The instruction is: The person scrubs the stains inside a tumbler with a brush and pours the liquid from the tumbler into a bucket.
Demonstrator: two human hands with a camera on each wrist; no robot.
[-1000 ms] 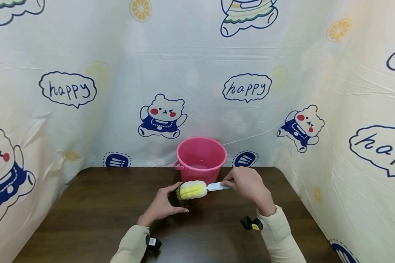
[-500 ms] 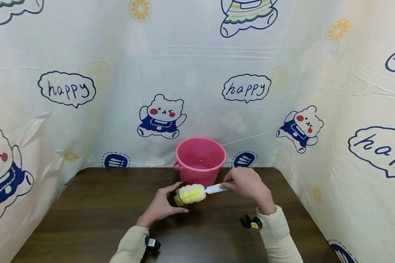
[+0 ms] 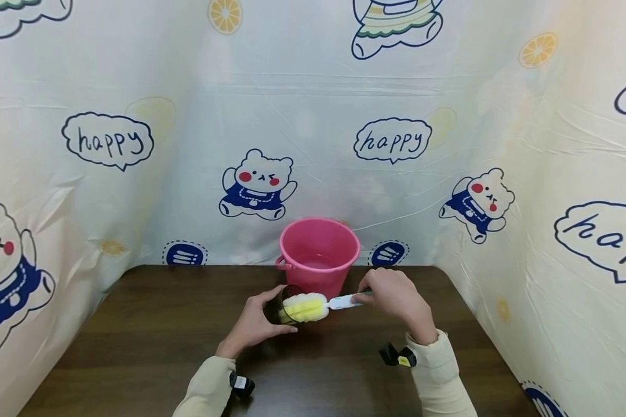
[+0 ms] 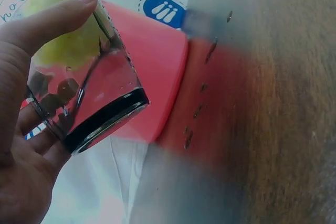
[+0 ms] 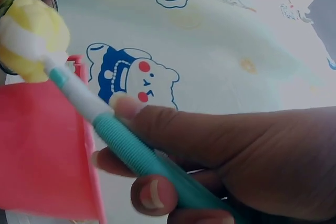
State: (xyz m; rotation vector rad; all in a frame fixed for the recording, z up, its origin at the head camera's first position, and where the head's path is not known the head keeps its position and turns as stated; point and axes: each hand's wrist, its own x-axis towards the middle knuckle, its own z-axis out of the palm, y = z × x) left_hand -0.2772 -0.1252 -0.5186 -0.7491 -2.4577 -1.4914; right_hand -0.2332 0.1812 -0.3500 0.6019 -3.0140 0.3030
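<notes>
My left hand (image 3: 255, 322) grips a clear dark-tinted glass (image 4: 113, 77) by its sides, thumb on one side and fingers round the other. The glass lies tilted over the table, its mouth facing right. In my right hand (image 3: 396, 296) is a sponge bottle brush, pinched by its ribbed teal handle (image 5: 131, 145) between thumb and fingers. The yellow and white sponge head (image 3: 308, 308) sits partly inside the glass, its right end sticking out of the mouth. In the left wrist view the yellow sponge (image 4: 65, 45) shows through the glass wall, short of the thick dark base.
A pink bucket (image 3: 318, 278) stands just behind the glass at the table's back edge. The dark wooden table (image 3: 151, 347) spreads out in front. A printed cloth (image 3: 323, 98) hangs behind and along both sides.
The sponge head has shifted slightly down and the brush tilts a little more into the glass. The glass has turned so more of its mouth shows. Both hands keep their grips.
</notes>
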